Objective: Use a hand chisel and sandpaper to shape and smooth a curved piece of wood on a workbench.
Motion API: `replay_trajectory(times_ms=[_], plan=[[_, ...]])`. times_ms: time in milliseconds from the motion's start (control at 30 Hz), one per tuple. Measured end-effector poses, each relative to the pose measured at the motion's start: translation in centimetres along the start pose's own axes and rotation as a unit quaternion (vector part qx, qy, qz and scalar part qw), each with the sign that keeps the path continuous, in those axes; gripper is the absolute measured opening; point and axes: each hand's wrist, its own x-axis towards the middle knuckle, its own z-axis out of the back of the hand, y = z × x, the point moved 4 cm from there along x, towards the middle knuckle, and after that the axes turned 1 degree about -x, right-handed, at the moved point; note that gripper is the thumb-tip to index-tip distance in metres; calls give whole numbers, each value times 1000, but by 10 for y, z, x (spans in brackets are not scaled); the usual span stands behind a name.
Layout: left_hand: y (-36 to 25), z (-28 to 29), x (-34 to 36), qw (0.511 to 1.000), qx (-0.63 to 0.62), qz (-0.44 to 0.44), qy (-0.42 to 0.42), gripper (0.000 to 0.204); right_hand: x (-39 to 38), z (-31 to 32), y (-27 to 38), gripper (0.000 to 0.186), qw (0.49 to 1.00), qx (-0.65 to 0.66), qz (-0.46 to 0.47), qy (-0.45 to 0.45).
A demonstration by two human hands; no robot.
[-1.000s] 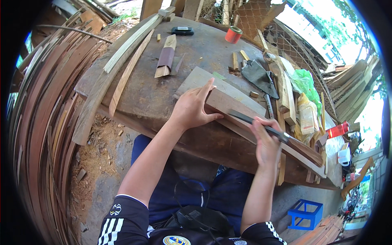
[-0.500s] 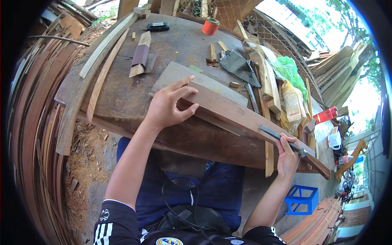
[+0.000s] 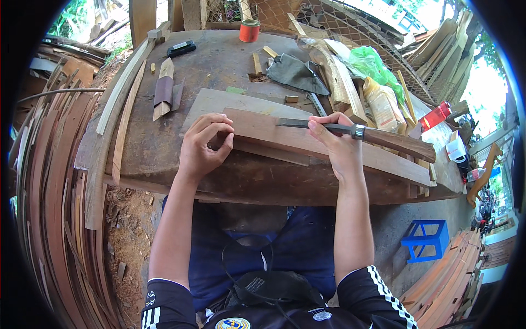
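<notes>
A long reddish-brown wooden plank (image 3: 263,126) lies slantwise along the near side of the table. My left hand (image 3: 207,143) is closed at its left end, thumb and forefinger curled into a ring against the wood. In my right hand (image 3: 341,141) is a chisel (image 3: 392,141), gripped by its dark metal blade near the ferrule. Its blade points left over the plank and its wooden handle points right. A pale flat board (image 3: 211,101) lies beyond the plank, and a thinner wooden strip (image 3: 274,154) shows along its near side.
On the worktable (image 3: 219,60) lie a red can (image 3: 249,31), a black device (image 3: 181,49), a wood block with sandpaper (image 3: 164,90) and a dark cloth (image 3: 296,74). Wood pieces and plastic bags (image 3: 378,68) crowd the right. A blue stool (image 3: 426,241) stands on the floor.
My right hand has moved left and up with the chisel, from the plank's right end toward its middle. My left hand's fingers have drawn closer together. The view has shifted slightly.
</notes>
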Motion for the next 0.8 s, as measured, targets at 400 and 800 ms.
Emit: replay_trajectory(times_ms=[400,800], plan=[[0,0,5,1000,-1,-10,-23,9,-3,107,-5,11,995,73,-50,-48],[0,4,-2,998,48,-8,-29,9,13,22,-11,11,998,37,-29,34]])
